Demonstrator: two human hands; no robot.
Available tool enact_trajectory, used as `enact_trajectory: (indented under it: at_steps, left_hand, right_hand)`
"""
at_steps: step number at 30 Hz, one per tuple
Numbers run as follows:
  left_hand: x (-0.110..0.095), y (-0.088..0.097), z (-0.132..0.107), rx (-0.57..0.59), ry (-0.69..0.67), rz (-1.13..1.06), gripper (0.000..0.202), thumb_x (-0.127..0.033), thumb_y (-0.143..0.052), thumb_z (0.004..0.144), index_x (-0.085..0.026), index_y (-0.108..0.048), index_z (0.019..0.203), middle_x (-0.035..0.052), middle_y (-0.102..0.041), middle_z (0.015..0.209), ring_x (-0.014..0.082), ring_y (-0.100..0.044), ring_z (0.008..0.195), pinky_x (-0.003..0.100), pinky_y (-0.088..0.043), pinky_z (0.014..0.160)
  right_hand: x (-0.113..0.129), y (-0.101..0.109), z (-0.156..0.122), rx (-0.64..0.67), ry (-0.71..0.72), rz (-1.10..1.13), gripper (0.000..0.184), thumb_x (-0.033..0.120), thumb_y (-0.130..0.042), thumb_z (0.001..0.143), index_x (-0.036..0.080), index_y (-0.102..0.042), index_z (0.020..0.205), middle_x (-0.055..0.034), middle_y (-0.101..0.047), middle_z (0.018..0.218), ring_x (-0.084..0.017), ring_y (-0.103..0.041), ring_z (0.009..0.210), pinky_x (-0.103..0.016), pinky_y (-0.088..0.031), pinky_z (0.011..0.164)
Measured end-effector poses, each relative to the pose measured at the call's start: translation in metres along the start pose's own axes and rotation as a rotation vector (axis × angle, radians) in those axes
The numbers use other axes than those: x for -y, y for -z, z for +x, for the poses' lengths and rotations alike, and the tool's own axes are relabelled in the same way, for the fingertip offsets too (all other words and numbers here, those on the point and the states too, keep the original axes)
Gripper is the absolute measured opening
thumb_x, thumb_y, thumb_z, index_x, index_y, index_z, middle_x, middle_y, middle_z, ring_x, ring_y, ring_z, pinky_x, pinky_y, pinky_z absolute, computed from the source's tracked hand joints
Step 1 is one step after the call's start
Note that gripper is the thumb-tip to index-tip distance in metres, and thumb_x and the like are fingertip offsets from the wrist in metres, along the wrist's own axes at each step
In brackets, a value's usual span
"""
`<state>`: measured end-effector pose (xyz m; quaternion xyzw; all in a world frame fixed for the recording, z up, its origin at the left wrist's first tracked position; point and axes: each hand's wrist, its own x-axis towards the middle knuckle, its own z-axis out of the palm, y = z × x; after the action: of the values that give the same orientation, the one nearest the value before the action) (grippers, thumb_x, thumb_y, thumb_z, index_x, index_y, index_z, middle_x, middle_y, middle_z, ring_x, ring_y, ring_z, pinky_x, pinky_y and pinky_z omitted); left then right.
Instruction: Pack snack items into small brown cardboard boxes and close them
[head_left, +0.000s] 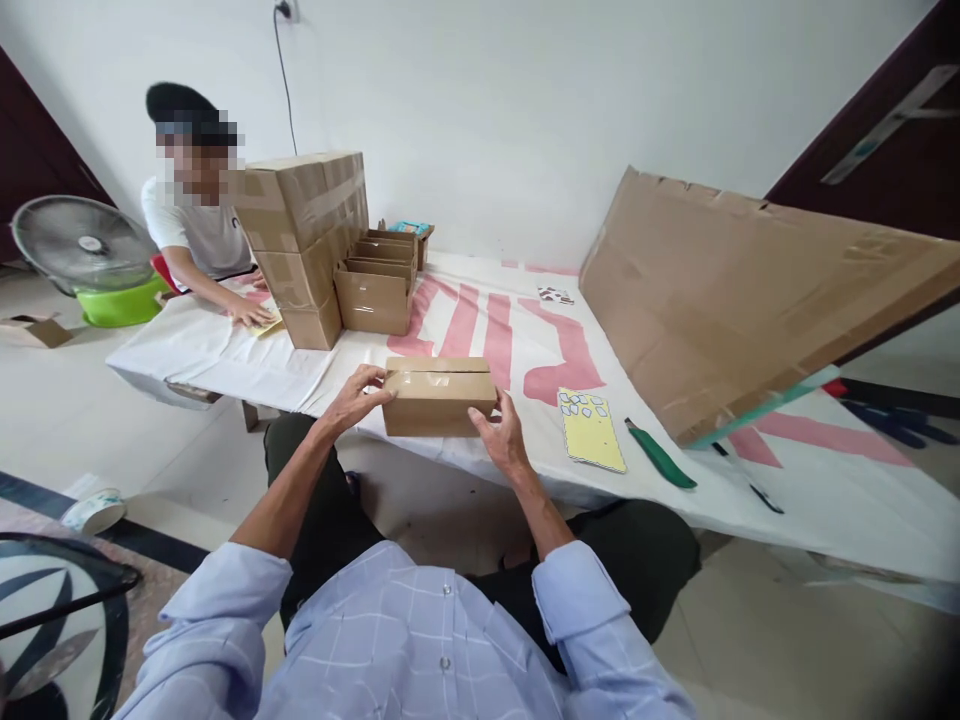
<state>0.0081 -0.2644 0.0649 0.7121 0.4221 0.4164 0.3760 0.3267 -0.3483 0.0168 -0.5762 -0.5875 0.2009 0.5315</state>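
Observation:
A small taped cardboard box rests at the near edge of the low table in front of me. My left hand grips the box's left end, fingers curled over its top corner. My right hand holds the right end, fingers pressed against the side. Both hands are closed on the box. A yellow sheet of stickers and a green cutter lie just right of my right hand.
Across the table a co-worker sits with a hand on a yellow sheet. Stacked boxes and a row of small boxes stand at the back. A large cardboard sheet leans at right. A fan stands far left.

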Motion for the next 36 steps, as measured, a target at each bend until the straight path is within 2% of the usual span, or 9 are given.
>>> enact_trajectory:
  at_steps: [4,11,14,17,22,25,28,32,36]
  left_hand:
    - [-0.004,-0.007,0.008,0.035,-0.034,-0.076,0.046,-0.058,-0.087,0.074,-0.023,-0.077,0.102,0.0146,-0.055,0.156,0.0405,-0.052,0.149,0.044,-0.061,0.096]
    - [0.0,-0.015,0.016,0.022,-0.014,-0.162,0.048,-0.064,-0.087,0.076,-0.021,-0.075,0.095,0.0173,-0.053,0.167,0.0436,-0.042,0.161,0.054,-0.051,0.119]
    - [0.0,-0.02,0.015,0.017,-0.025,-0.209,0.047,-0.066,-0.084,0.079,-0.021,-0.068,0.083,0.0172,-0.055,0.167,0.0421,-0.041,0.163,0.055,-0.042,0.127]
    - [-0.002,-0.025,0.007,0.034,-0.045,-0.249,0.051,-0.066,-0.086,0.076,-0.021,-0.063,0.079,0.0169,-0.049,0.172,0.0426,-0.045,0.16,0.052,-0.053,0.117]
    - [-0.01,-0.03,-0.014,-0.004,-0.097,-0.225,0.046,-0.06,-0.085,0.08,-0.021,-0.062,0.083,0.0164,-0.046,0.174,0.0405,-0.045,0.16,0.05,-0.054,0.116]
    - [-0.012,-0.032,-0.023,-0.022,-0.118,-0.245,0.045,-0.057,-0.088,0.08,-0.021,-0.061,0.083,0.0167,-0.046,0.174,0.041,-0.045,0.161,0.053,-0.054,0.116]
    - [-0.011,-0.034,-0.028,-0.04,-0.144,-0.246,0.045,-0.057,-0.089,0.079,-0.021,-0.061,0.085,0.0176,-0.047,0.174,0.0412,-0.045,0.161,0.055,-0.054,0.117]
    - [-0.008,-0.037,-0.031,-0.066,-0.158,-0.229,0.044,-0.057,-0.088,0.081,-0.021,-0.064,0.089,0.0188,-0.046,0.174,0.0411,-0.047,0.16,0.058,-0.054,0.117]
    - [-0.008,-0.039,-0.033,-0.08,-0.157,-0.212,0.042,-0.055,-0.088,0.08,-0.022,-0.066,0.093,0.0182,-0.046,0.175,0.0406,-0.048,0.159,0.059,-0.055,0.116]
  right_hand:
    - [0.004,0.021,0.001,0.019,0.018,-0.033,0.069,0.056,-0.071,0.095,0.021,-0.059,0.153,-0.0192,-0.069,0.148,-0.032,-0.071,0.121,-0.045,-0.061,0.091]
    - [-0.013,0.053,0.009,-0.026,0.067,-0.128,0.061,0.063,-0.067,0.097,0.02,-0.068,0.14,-0.0197,-0.07,0.142,-0.034,-0.071,0.121,-0.048,-0.064,0.09]
    - [-0.044,0.103,0.011,-0.111,0.056,-0.358,0.057,0.065,-0.06,0.098,0.017,-0.074,0.127,-0.0224,-0.071,0.136,-0.037,-0.068,0.124,-0.054,-0.061,0.097]
    - [-0.075,0.171,0.01,-0.143,-0.074,-0.67,0.051,0.063,-0.058,0.096,0.018,-0.077,0.113,-0.0274,-0.071,0.131,-0.041,-0.062,0.132,-0.059,-0.049,0.113]
    - [-0.099,0.25,0.001,-0.207,-0.355,-0.824,0.038,0.059,-0.067,0.089,0.021,-0.071,0.082,-0.0375,-0.067,0.114,-0.058,-0.06,0.127,-0.075,-0.043,0.1]
    - [-0.102,0.263,-0.002,-0.189,-0.466,-0.881,0.031,0.051,-0.07,0.089,0.022,-0.07,0.079,-0.0372,-0.067,0.119,-0.057,-0.06,0.131,-0.073,-0.044,0.1]
    - [-0.102,0.264,-0.002,-0.193,-0.513,-0.92,0.026,0.042,-0.071,0.09,0.017,-0.075,0.093,-0.0377,-0.065,0.13,-0.056,-0.058,0.136,-0.074,-0.044,0.105]
    - [-0.099,0.263,-0.005,-0.26,-0.592,-0.875,0.03,0.043,-0.069,0.091,0.016,-0.078,0.1,-0.0339,-0.07,0.124,-0.055,-0.061,0.129,-0.075,-0.046,0.106]
    - [-0.089,0.26,-0.01,-0.483,-0.385,-0.751,0.047,0.053,-0.054,0.096,0.015,-0.077,0.11,-0.0324,-0.071,0.119,-0.052,-0.065,0.121,-0.075,-0.05,0.101]
